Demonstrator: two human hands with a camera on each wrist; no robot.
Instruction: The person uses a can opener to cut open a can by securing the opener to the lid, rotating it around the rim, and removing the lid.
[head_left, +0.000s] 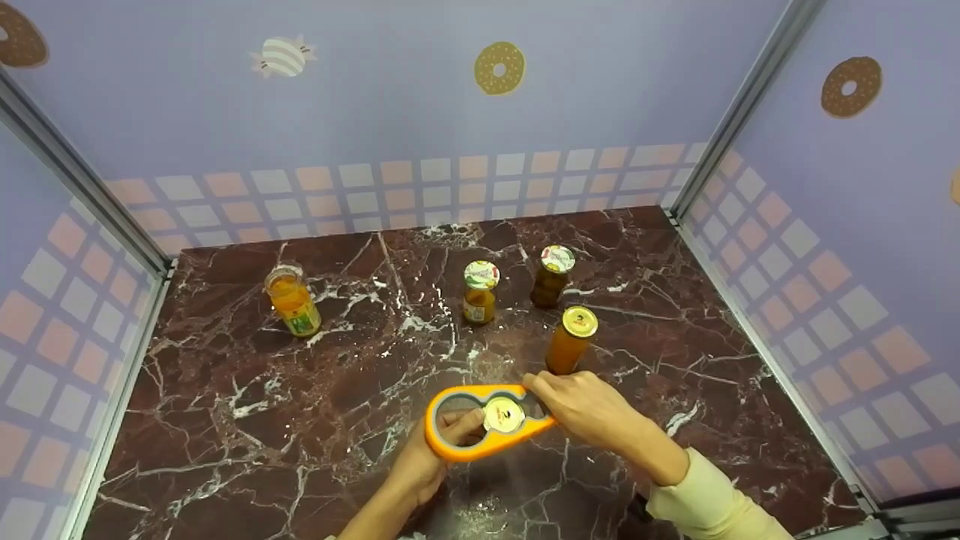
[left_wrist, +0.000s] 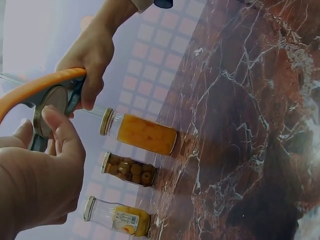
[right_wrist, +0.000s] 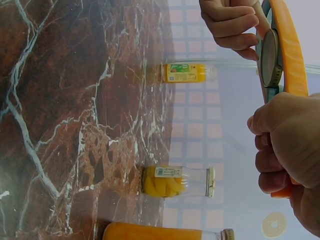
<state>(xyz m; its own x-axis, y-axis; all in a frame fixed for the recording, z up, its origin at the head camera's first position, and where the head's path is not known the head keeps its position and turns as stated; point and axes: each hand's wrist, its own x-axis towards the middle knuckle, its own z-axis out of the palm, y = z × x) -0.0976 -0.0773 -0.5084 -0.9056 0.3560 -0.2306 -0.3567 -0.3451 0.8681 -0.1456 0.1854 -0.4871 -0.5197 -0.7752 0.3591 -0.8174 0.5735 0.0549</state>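
My right hand [head_left: 589, 405] grips the narrow end of an orange jar opener [head_left: 480, 450] with grey-lined round openings, held above the table. A round gold jar lid [head_left: 504, 415] sits in its middle opening. From the other side, my left hand [head_left: 420, 461] reaches to the lid, thumb showing through the large opening. Thumb and finger pinch the lid [left_wrist: 56, 100] in the left wrist view. Just beyond the right hand stands a tall, gold-lidded jar of orange contents [head_left: 568, 351].
Behind stand a small jar of yellow fruit [head_left: 478, 306] and a jar of dark round fruit [head_left: 550, 287], both with patterned lids. At the left is a lidless jar with yellow contents [head_left: 295, 304]. Patterned walls [head_left: 390, 90] enclose the marbled table [head_left: 360, 360].
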